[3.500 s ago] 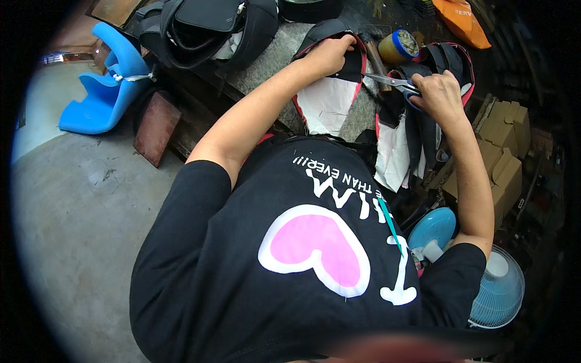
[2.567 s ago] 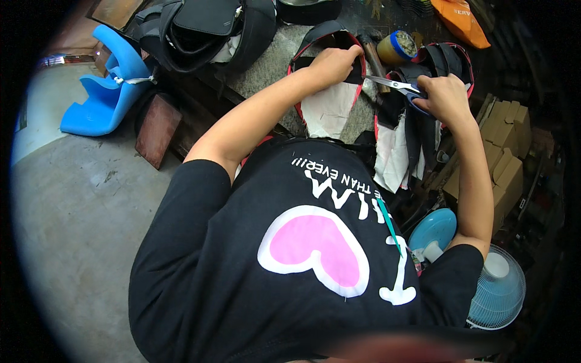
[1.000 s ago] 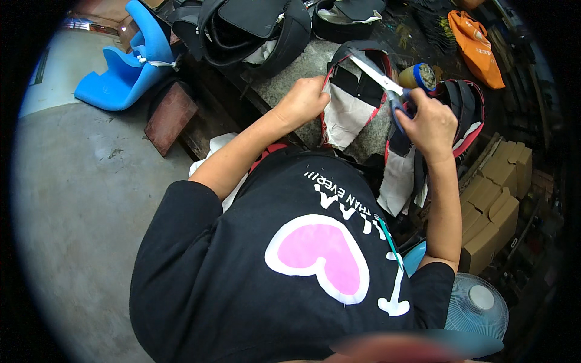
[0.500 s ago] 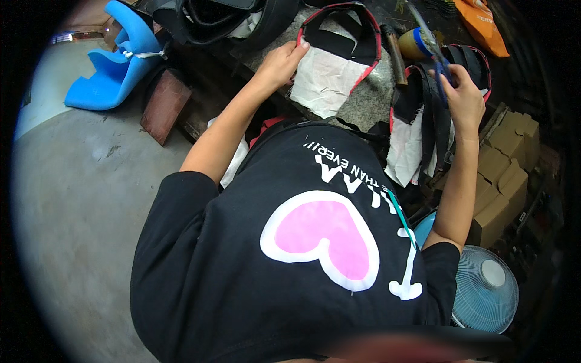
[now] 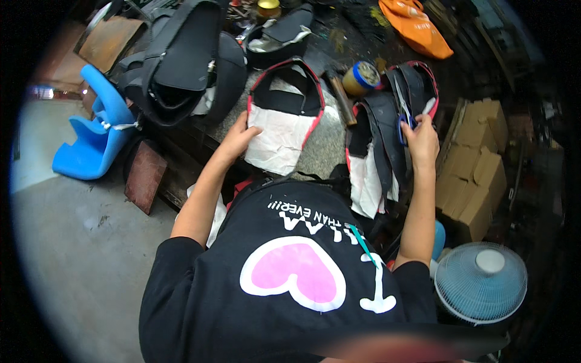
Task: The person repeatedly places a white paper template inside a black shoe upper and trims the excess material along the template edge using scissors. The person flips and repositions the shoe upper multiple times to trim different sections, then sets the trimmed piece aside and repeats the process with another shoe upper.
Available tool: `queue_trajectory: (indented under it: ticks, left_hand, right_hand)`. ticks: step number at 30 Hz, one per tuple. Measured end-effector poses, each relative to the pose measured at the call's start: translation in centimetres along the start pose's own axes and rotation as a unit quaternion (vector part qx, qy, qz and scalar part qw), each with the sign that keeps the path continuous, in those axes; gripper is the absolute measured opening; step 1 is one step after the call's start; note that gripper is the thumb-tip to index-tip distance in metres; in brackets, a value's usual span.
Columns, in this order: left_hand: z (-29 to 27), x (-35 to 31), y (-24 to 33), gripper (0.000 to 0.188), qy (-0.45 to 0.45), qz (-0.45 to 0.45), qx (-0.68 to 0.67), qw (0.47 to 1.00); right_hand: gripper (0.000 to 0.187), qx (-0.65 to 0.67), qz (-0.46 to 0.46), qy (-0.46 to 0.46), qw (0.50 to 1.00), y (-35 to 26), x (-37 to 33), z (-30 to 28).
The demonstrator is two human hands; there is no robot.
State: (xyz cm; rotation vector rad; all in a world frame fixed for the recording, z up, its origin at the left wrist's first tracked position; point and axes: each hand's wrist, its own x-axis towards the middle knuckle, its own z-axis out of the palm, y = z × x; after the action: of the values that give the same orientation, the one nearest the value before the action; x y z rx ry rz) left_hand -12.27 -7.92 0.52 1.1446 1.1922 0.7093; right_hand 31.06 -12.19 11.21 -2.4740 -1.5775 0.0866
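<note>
The upper point(image 5: 279, 136) was white and black, edged red; the scissors' handles point(image 5: 401, 128) were blue; the shirt point(image 5: 193, 302) was black, its heart point(image 5: 269, 266) pink.

Dark tabletop point(image 5: 339, 45): 1 blue-rimmed jar point(image 5: 358, 80), 1 orange bag point(image 5: 417, 29), 1 black piece point(image 5: 293, 27) with white lining
Grey slab point(image 5: 327, 142): 1 red-edged black-and-white piece point(image 5: 281, 133) over it, 1 wooden bar point(image 5: 342, 101) near its right edge

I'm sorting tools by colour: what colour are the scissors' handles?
The scissors' handles are blue, seen best in the head view.

A fan point(image 5: 481, 283) stands near brown cardboard boxes point(image 5: 465, 196)
</note>
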Motion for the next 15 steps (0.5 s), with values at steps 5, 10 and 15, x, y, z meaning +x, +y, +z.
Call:
queue_trajectory:
  ticks: [5,10,15]
  left_hand:
    - [0.8,2.7,-0.7,0.066,0.146,0.063,0.19,0.969]
    - [0.8,3.3,-0.4,0.033,0.146,0.055,0.169,0.973]
    - [2.4,1.8,2.2,0.03,0.154,0.092,0.116,0.977]
  right_hand:
    - [0.029,0.011,-0.085,0.067,0.994,-2.0,-0.4,0.0]
    - [0.03,0.173,-0.112,0.061,0.977,-6.0,-1.5,-0.4]
    - [0.088,0.577,0.028,-0.274,0.769,-13.6,-5.7,5.0]
